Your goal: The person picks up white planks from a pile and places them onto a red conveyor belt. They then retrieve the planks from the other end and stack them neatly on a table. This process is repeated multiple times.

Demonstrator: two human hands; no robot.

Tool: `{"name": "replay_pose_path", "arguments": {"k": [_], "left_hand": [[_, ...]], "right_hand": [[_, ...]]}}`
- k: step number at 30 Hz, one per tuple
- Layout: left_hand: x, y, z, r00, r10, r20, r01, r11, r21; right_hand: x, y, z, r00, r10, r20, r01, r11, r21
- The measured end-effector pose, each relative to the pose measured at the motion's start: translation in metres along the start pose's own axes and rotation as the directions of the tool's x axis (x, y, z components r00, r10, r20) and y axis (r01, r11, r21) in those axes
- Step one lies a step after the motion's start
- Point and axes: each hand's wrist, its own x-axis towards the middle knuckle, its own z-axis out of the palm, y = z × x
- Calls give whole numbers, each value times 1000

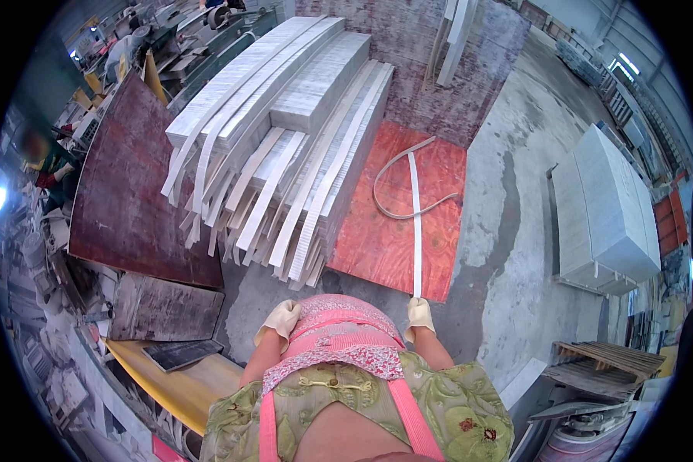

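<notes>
My right hand, in a cream glove, is closed on the near end of a long white strip. The strip runs away from me over a red board. A curved beige band bends in a loop on that board and crosses the strip. My left hand, also gloved, is beside my pink apron with its fingers curled; I see nothing in it. Ahead of it stands a tall stack of long grey-white strips, their near ends uneven and jutting toward me.
A large dark red board leans at the left, near a person. Light rectangular slabs are stacked at the right, with wooden pallets nearer. White lengths lean on an upright dark panel. Concrete floor lies between.
</notes>
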Motion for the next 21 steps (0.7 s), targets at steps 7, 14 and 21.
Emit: {"name": "replay_pose_path", "arguments": {"k": [7, 14, 21], "left_hand": [[-2, 9, 1, 1000, 8, 5, -7, 1000, -18], [4, -4, 4, 1000, 19, 9, -19, 1000, -12], [0, 8, 0, 1000, 21, 4, -21, 999, 27]], "right_hand": [[1, 1, -1, 1000, 4, -16, -4, 1000, -1], [-5, -5, -5, 1000, 1, 7, -1, 1000, 4], [1, -2, -1, 1000, 4, -30, -4, 1000, -11]]}}
